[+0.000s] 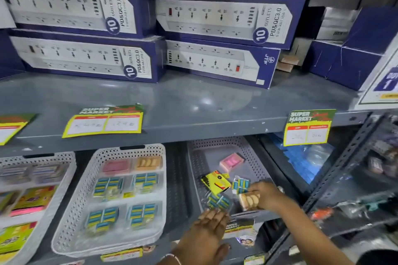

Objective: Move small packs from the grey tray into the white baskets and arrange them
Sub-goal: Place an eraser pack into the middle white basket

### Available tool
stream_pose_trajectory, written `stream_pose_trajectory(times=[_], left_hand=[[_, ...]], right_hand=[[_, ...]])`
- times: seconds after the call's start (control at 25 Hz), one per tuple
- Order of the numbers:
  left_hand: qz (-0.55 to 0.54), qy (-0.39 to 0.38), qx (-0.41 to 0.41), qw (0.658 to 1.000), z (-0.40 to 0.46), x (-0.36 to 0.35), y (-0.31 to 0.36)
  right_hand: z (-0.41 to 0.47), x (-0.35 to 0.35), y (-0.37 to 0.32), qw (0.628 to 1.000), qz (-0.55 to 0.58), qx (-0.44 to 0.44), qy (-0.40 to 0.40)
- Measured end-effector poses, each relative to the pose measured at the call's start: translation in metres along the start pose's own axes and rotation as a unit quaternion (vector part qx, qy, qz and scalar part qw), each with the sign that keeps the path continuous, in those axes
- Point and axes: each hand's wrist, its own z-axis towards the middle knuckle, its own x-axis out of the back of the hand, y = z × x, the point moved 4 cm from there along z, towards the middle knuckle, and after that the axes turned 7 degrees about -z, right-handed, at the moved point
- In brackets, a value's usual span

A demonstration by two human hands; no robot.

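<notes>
The grey tray (256, 157) sits on the lower shelf at centre right. Inside lie a pink pack (231, 162), a yellow pack (215, 182), a small blue-green pack (240, 184) and another blue-green pack (218, 201) near the front rim. My right hand (266, 194) is inside the tray, gripping an orange pack (248, 200). My left hand (210, 228) rests flat at the tray's front rim, fingertips touching the front blue-green pack. Left of the tray stands a white basket (86, 191) with pink, orange and blue-green packs in rows.
A second white basket (64, 170) with mixed packs stands at far left. The grey upper shelf (193, 101) overhangs the baskets and carries blue power-strip boxes (224, 19). Yellow price tags (307, 130) hang from its edge. A slotted metal upright (336, 170) rises at right.
</notes>
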Motion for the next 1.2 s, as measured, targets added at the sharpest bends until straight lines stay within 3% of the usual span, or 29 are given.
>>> stream_pose_trajectory(times=[0.2, 0.64, 0.88, 0.96, 1.12, 1.2], left_hand=[[0.020, 0.024, 0.025, 0.999, -0.004, -0.005, 0.007], [-0.007, 0.019, 0.043, 0.999, -0.019, 0.007, 0.001], [-0.016, 0.107, 0.163, 0.981, -0.099, 0.059, -0.056], [-0.021, 0.124, 0.205, 0.971, -0.141, 0.069, -0.084], [-0.022, 0.125, 0.273, 0.953, -0.214, 0.077, -0.123], [-0.016, 0.111, 0.282, 0.953, -0.238, 0.076, -0.134]], right_hand=[[0.015, -0.011, 0.003, 0.999, -0.010, 0.030, -0.018], [-0.001, 0.016, -0.011, 0.997, 0.047, 0.050, 0.047], [-0.006, 0.051, -0.126, 0.979, 0.060, 0.154, 0.119], [0.005, 0.049, -0.173, 0.966, 0.110, 0.203, 0.114], [0.033, 0.042, -0.270, 0.952, 0.111, 0.260, 0.119], [0.053, 0.039, -0.307, 0.955, 0.060, 0.264, 0.125]])
